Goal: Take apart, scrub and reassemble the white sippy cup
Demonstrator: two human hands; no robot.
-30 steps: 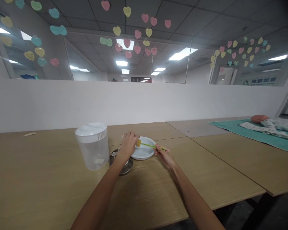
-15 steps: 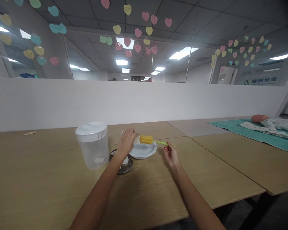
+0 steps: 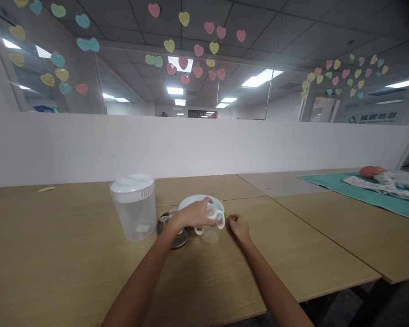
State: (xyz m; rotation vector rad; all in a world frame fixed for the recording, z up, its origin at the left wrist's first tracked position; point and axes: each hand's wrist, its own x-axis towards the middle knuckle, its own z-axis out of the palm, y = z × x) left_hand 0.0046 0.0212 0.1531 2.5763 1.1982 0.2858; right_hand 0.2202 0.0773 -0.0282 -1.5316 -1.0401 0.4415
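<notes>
My left hand point(image 3: 198, 213) is closed round a clear baby bottle with white side handles point(image 3: 221, 220), held just in front of the white bowl point(image 3: 195, 198). The bottle's clear end points down toward the table. My right hand point(image 3: 239, 227) pinches the green handle of a brush point(image 3: 226, 215), right of the bottle. Only a short bit of that handle shows; the yellow sponge head is hidden. Left of the bottle, partly under my left wrist, lies a round metal dish point(image 3: 180, 241) with small clear and white bottle parts.
A tall clear plastic tub with a white lid point(image 3: 133, 209) stands left of the dish. At far right, a green mat point(image 3: 327, 180) carries patterned cloth and a reddish rounded object point(image 3: 371, 171). A thin pale piece point(image 3: 46, 189) lies far left. A white wall backs the table.
My left hand has moved right and toward me, bringing the bottle from behind the bowl's left side to its front. My right hand has lowered slightly; the yellow sponge has gone out of sight.
</notes>
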